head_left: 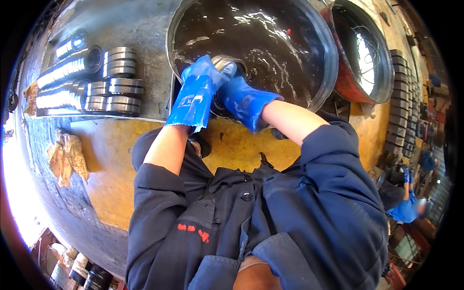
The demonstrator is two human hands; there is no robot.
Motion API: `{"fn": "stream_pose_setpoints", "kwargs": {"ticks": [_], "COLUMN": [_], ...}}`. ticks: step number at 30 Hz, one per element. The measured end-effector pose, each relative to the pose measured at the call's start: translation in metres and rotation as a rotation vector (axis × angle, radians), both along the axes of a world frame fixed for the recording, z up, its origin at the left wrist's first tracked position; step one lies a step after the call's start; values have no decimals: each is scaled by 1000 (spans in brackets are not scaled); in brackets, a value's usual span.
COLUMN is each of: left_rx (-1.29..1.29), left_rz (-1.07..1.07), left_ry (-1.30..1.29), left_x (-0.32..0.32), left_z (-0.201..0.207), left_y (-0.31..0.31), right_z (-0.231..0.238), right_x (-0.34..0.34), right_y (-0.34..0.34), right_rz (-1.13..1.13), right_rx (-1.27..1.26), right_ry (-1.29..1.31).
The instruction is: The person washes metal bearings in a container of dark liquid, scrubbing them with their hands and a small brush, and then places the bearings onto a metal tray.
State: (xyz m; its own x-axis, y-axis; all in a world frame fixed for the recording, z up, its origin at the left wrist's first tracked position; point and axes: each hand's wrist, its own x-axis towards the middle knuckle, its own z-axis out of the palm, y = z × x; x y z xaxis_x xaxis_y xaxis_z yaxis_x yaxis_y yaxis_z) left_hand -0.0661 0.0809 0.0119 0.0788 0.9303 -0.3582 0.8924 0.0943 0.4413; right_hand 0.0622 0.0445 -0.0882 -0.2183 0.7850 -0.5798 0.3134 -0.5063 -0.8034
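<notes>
Both my hands wear long blue rubber gloves and meet at the near left rim of a large round metal tub (328,53) of dark, rippling liquid. Between them is a shiny metal bearing (223,60), partly covered by the gloves. My left hand (203,70) is closed on its left side. My right hand (231,86) grips it from the near right side, its fingers partly hidden. The bearing is held at the tub's edge, over the liquid. A small red speck (288,32) shows on the liquid's surface.
Rows of shiny bearings (121,63) lie in a metal tray (150,104) at left. A reddish drum (338,72) stands right of the tub. Stacked dark rings (396,111) line the far right, and a person in blue (406,208) is beyond. Crumpled brown paper (67,157) lies at left.
</notes>
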Motion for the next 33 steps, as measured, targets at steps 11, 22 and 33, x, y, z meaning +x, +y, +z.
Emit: {"fn": "stream_pose_setpoints", "kwargs": {"ticks": [11,22,33], "left_rx": [-39,-46,-41], "left_rz": [38,35,21], "left_ry": [57,4,21], "left_x": [-9,3,7], "left_z": [-10,10,9], "left_y": [0,-2,-3], "right_z": [1,23,48], "right_x": [-9,36,0], "right_y": [-1,4,-6], "right_rz": [478,298,-107], "right_rx": [344,-91,23], "right_ry": [-532,374,-17]}}
